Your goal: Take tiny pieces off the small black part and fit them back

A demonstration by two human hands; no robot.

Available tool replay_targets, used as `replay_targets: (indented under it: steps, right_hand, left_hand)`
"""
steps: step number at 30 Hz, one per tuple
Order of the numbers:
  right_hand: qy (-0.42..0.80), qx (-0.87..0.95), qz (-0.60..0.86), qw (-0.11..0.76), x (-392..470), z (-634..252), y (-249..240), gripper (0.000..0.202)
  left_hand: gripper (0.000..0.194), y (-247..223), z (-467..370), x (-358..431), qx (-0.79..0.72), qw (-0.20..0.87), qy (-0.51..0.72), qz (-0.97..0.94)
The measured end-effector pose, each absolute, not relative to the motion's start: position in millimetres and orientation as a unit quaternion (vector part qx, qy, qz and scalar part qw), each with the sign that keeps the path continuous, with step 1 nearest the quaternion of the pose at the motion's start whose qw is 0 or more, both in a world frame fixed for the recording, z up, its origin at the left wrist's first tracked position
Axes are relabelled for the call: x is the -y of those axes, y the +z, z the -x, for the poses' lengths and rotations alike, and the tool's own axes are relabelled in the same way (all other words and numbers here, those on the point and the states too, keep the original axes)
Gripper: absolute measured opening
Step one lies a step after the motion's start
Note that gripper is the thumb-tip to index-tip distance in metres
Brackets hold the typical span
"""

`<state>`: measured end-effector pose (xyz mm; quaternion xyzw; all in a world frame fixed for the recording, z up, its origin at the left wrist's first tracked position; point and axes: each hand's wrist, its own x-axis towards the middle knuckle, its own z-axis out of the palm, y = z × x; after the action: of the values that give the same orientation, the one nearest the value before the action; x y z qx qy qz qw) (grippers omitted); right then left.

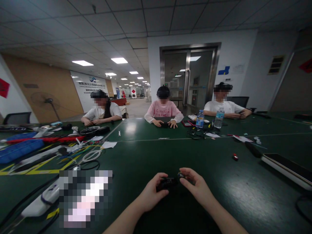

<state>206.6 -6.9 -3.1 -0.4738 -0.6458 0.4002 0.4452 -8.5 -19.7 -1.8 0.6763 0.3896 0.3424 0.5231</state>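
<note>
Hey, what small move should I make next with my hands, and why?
Perhaps keep your left hand steady and bring the small dark piece in your right hand slightly toward the black object: your left hand holds that object, and the piece sits close beside it.

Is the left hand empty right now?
No, the left hand has its fingers and thumb around a black item.

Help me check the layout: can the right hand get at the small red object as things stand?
Probably yes: the red object lies forward and right of the right hand, nothing visible between them, though that hand seems to hold a small item.
</note>
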Motion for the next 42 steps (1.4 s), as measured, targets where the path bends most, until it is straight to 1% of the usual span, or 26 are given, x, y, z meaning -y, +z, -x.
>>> replay_targets:
  steps: [6,10,15,27,35,39,42]
  right_hand:
    - [0.463,0.579,0.468,0.481,6,-210,-5,0.034]
    - [0.471,0.534,0.491,0.502,8,-210,-1,0.038]
    - [0.503,0.479,0.477,0.539,6,-211,-6,0.041]
    - [0.537,0.417,0.474,0.56,5,-211,-4,0.041]
    - [0.517,0.461,0.489,0.531,5,-211,-6,0.042]
    - [0.494,0.537,0.483,0.484,10,-205,-2,0.039]
    - [0.462,0.616,0.462,0.44,15,-197,0,0.031]
  left_hand:
    - [0.046,-4,10,19,-0.397,0.522,0.338,-0.675]
    - [0.047,-2,9,20,-0.402,0.52,0.328,-0.679]
    - [0.046,2,7,22,-0.408,0.511,0.325,-0.683]
    - [0.046,2,6,22,-0.401,0.522,0.33,-0.677]
    - [0.046,2,7,22,-0.408,0.52,0.327,-0.675]
    - [0.046,0,7,21,-0.399,0.52,0.336,-0.677]
    - [0.046,-2,6,20,-0.395,0.521,0.343,-0.674]
